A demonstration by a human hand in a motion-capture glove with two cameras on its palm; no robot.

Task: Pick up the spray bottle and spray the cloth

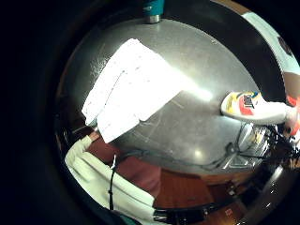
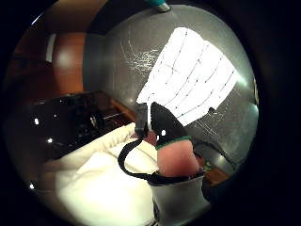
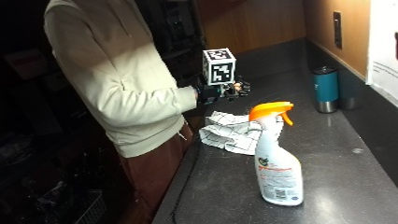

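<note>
A white spray bottle with an orange trigger head is standing upright on the dark grey counter, near its front edge, with its printed label facing outward. It is also showing at the edge of the little-finger-side palm view, where it is seen from above, standing apart from everything else. Nothing is touching it. Just behind it, further along the counter, a white cloth with thin dark grid lines is lying loosely bunched, one edge close to the counter's front; the same cloth is spreading brightly across both palm views, so the palm is facing down over it. The person's gloved right hand is hanging in the air above the cloth's far end, well apart from the bottle and holding nothing; its fingers are looking loosely curled and relaxed, and one fingertip is poking into the thumb-side palm view. The person is standing at the counter's edge in a cream sweatshirt, forearm stretched out over the surface. Further back, by the wall, a teal insulated tumbler with a metal base is standing upright, well away from the cloth and the bottle.
</note>
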